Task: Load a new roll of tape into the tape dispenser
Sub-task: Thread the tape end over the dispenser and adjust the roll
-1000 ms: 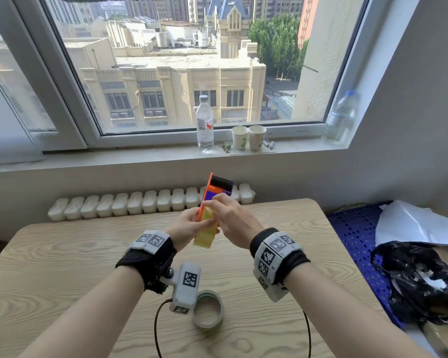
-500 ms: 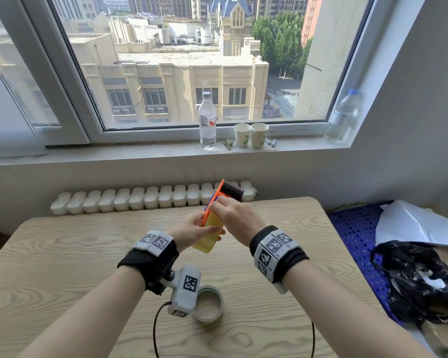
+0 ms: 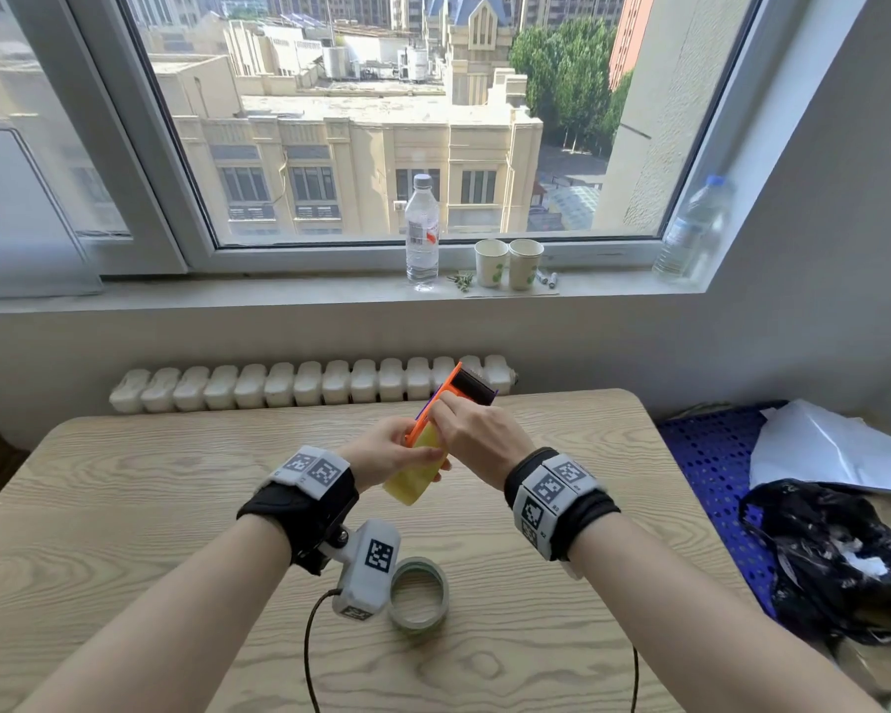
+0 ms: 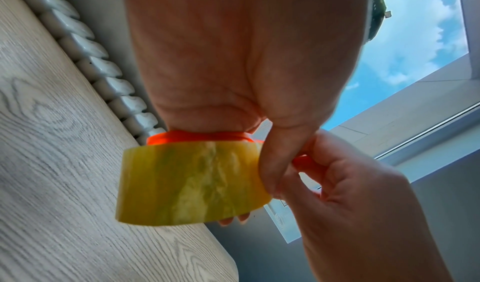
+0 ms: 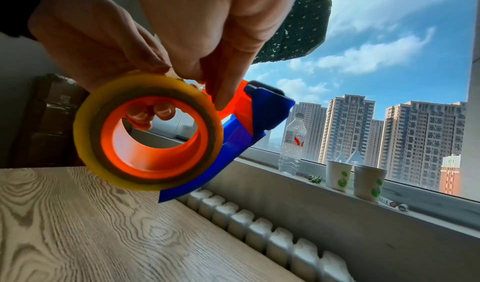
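Yellow tape roll point(image 5: 148, 130) sits on one dispenser point(image 5: 259, 112); your left hand point(image 3: 387, 455) grips it, right hand point(image 3: 477, 434) pinches its edge; second roll point(image 3: 419, 594) lies on table point(image 3: 124, 506).

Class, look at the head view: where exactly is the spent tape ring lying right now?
The spent tape ring lies flat on the wooden table, near its front edge, below and between the wrists, beside the left wrist camera.

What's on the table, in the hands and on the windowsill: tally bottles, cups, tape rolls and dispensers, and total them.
Clear plastic water bottles: 2
White paper cups with green prints: 2
Tape rolls: 2 (yellow tape roll, pale grey tape roll)
Orange-and-blue plastic tape dispenser: 1
Total: 7
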